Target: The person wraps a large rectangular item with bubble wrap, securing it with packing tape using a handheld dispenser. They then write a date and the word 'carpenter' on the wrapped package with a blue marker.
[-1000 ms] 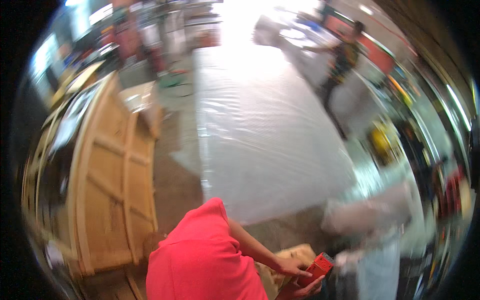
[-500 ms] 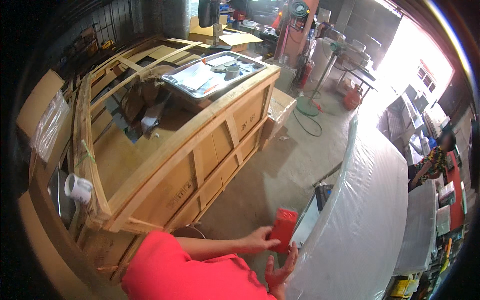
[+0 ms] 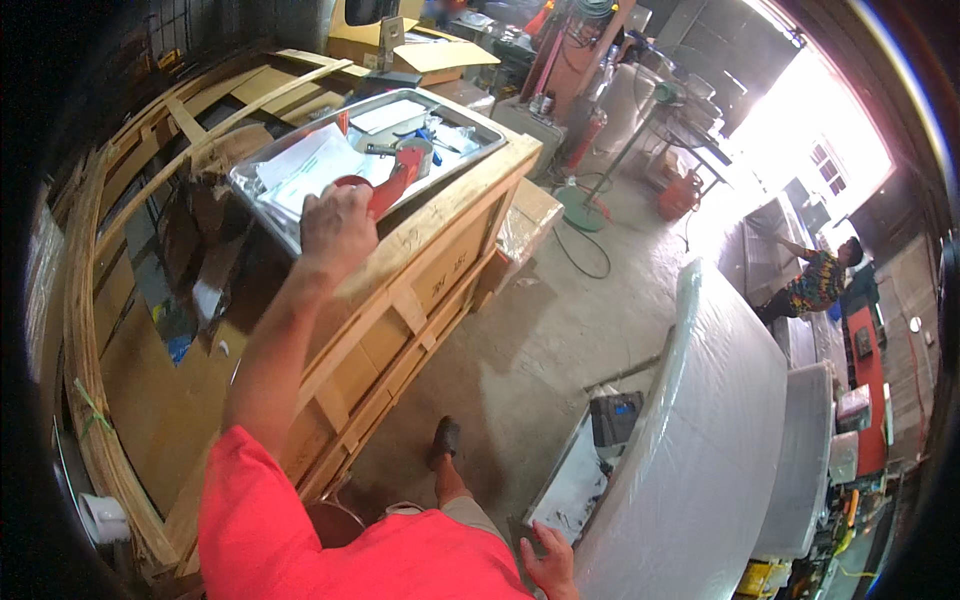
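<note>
My left hand (image 3: 338, 225) is stretched out over a large wooden crate (image 3: 420, 300) and grips a red tape dispenser (image 3: 393, 182). The dispenser sits at the near edge of a shallow metal tray (image 3: 262, 190) on top of the crate. The tray holds white papers and small tools. My right hand (image 3: 548, 562) is low by my side with its fingers apart, holding nothing. It rests against the edge of a big panel wrapped in clear plastic (image 3: 700, 450). My red sleeve fills the bottom of the view.
A black case (image 3: 614, 420) lies on the concrete floor beside the wrapped panel. A hose and a green stand base (image 3: 580, 210) lie past the crate. Cardboard boxes (image 3: 420, 50) stand behind it. Another person in a colourful shirt (image 3: 815, 285) works at the far right.
My view has swung from the wrapped panel to the crate. My left hand has carried the red tape dispenser from beside the panel up to the metal tray. My right hand has let go.
</note>
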Tool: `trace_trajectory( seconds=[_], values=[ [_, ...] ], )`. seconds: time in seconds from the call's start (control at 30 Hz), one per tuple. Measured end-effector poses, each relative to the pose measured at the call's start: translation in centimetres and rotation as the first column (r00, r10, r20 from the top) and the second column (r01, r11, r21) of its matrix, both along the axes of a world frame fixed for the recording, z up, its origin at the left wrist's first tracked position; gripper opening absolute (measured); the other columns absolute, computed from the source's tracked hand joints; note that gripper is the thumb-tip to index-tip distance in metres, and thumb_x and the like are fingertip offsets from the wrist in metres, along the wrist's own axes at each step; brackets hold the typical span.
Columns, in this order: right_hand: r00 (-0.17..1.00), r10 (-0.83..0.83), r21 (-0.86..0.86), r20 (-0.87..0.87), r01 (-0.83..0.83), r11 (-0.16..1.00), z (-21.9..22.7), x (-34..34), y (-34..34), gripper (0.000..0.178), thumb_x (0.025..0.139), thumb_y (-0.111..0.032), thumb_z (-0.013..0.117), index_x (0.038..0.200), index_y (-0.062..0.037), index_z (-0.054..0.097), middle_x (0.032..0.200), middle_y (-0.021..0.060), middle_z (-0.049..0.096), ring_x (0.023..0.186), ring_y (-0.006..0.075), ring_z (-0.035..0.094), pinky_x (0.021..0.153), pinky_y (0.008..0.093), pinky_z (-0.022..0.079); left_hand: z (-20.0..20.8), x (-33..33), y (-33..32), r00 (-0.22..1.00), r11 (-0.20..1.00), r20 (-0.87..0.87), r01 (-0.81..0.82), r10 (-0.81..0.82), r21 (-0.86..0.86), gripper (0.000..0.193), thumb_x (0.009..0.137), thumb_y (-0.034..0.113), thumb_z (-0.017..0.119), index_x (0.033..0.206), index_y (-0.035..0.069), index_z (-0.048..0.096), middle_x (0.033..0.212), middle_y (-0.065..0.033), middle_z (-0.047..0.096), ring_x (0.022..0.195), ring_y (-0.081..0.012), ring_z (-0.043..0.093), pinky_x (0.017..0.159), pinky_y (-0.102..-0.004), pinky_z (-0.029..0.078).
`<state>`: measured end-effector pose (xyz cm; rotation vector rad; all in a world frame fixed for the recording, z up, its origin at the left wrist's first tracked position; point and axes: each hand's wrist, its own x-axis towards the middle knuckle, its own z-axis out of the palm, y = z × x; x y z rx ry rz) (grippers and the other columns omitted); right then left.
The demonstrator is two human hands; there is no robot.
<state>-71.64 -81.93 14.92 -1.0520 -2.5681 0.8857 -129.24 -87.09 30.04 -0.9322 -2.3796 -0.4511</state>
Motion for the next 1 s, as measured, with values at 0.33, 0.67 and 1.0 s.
trace_trajectory(
  seconds=[0.33, 0.67, 1.0],
  values=[
    [0.994, 0.059, -0.003, -0.096, -0.060, 0.998, -3.3, -16.5, 19.5, 0.038, 0.083, -0.023, 0.075, 0.117, -0.0077, 0.068, 0.089, 0.0139, 0.067, 0.081, 0.0345, 0.067, 0.071, 0.0443, 0.054, 1.5, -8.2, 1.3, 0.853, 0.953, 0.468, -0.101, 0.231, -0.286, 0.026, 0.083, 0.029, 0.070, 0.094, 0.006, 0.072, 0.090, -0.0182, 0.073, 0.089, -0.0372, 0.070, 0.082, -0.0462, 0.055],
    [0.600, 0.794, 0.477, -0.098, -0.672, 0.566, 4.5, -44.6, 35.4, 0.045, 0.083, -0.018, 0.071, 0.127, -0.0104, 0.061, 0.089, 0.0074, 0.066, 0.077, 0.0293, 0.065, 0.067, 0.0415, 0.050, 2.7, -18.1, 16.1, 0.901, 0.899, 0.350, 0.356, -0.257, -0.255, 0.021, 0.083, 0.027, 0.071, 0.097, 0.013, 0.076, 0.091, -0.0097, 0.074, 0.091, -0.0285, 0.070, 0.079, -0.0413, 0.053],
    [0.585, 0.810, 0.043, -0.053, -0.809, 0.587, 2.1, -51.8, 38.1, 0.048, 0.087, -0.022, 0.065, 0.134, -0.0118, 0.059, 0.107, 0.0091, 0.067, 0.101, 0.0293, 0.064, 0.084, 0.0448, 0.050, -3.5, -24.9, 27.8, 0.896, 0.261, 0.444, 0.428, 0.005, -0.866, 0.022, 0.077, 0.023, 0.073, 0.096, 0.012, 0.077, 0.100, -0.0116, 0.075, 0.093, -0.0272, 0.073, 0.075, -0.0416, 0.057]
  ],
)
